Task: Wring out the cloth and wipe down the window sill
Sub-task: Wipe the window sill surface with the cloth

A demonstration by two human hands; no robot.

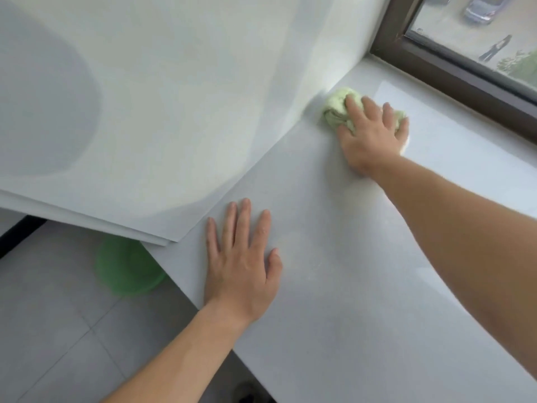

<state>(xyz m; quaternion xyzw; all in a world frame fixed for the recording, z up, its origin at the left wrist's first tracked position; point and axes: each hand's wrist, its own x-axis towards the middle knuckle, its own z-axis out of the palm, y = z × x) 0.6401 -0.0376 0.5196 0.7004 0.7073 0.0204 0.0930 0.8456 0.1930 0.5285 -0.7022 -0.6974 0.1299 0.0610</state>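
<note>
The right hand (372, 135) lies palm down on the cloth (337, 107), fingers spread and laid over the top of it, pressing it onto the window sill (348, 271) rather than closing round it. The cloth is pale green and bunched into a soft, crumpled wad with folds showing. Most of it sticks out past the fingertips on the far left side, and a small bit peeks out beyond the little finger. It sits at the far end of the sill, just beside the corner where the white wall (174, 97) meets the sill surface, and near the dark brown window frame (453, 68) without touching it. The left hand (241, 266) holds nothing: it rests flat on the sill with straight, slightly parted fingers, close to the sill's front edge and well apart from the cloth. The sill itself is a smooth, pale grey slab with a dull sheen nearer the window. Below its front edge, on the light tiled floor (58, 330), stands a green basin (125, 266), partly hidden under the sill's overhang and too blurred to tell what is in it. Through the glass a parked car (482, 8) and a standing person (495, 48) show on the ground outside.
</note>
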